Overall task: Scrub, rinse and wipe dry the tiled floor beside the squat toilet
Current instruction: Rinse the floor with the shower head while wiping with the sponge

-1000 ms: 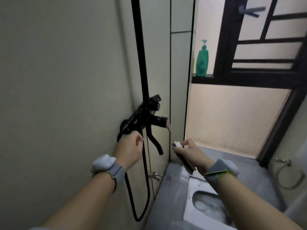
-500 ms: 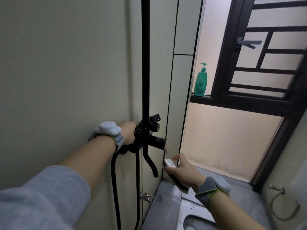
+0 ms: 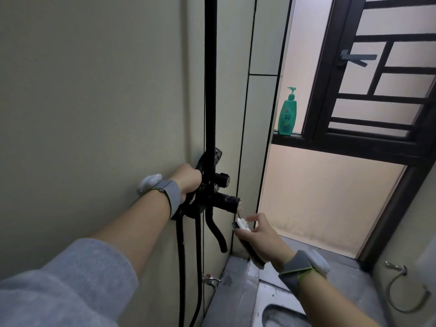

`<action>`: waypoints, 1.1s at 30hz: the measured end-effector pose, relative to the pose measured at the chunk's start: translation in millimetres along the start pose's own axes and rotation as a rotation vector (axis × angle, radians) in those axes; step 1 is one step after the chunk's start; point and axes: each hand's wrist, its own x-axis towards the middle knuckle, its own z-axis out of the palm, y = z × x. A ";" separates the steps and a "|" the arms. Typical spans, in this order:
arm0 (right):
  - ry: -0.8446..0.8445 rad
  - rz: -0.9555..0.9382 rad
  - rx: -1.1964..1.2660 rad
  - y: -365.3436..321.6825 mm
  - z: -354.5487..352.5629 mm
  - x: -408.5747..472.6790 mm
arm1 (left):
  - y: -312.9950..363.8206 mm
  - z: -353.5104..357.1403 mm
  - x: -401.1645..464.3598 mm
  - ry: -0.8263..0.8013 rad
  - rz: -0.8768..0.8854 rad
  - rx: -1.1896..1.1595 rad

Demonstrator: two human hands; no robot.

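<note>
Item, left hand (image 3: 188, 179): we find it at the black shower mixer (image 3: 212, 192) on the wall, reaching in behind the upright black pipe (image 3: 210, 74); its fingers are hidden by the fitting, so we cannot tell whether they grip it or lie flat

Item, right hand (image 3: 262, 237): curled round a slim black tool with a white head (image 3: 243, 226), forefinger lifted straight, the white head just below the end of the mixer's side knob (image 3: 230, 202)

Item, tiled floor (image 3: 236, 286): grey, low in our view, beside the squat toilet (image 3: 280, 312), whose pale rim shows at the bottom edge

Item, black hose (image 3: 180, 267): hangs down from the mixer along the wall

Item, green pump bottle (image 3: 287, 114): upright on the dark window sill (image 3: 330, 143)

Item, small tap (image 3: 211, 279): low on the wall, near the floor

Item, grey wristbands: one on each wrist
</note>
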 end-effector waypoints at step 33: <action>-0.029 -0.074 -0.153 1.9 15.8 31.9 | -192.5 94.5 -111.2 0.167 0.195 -0.190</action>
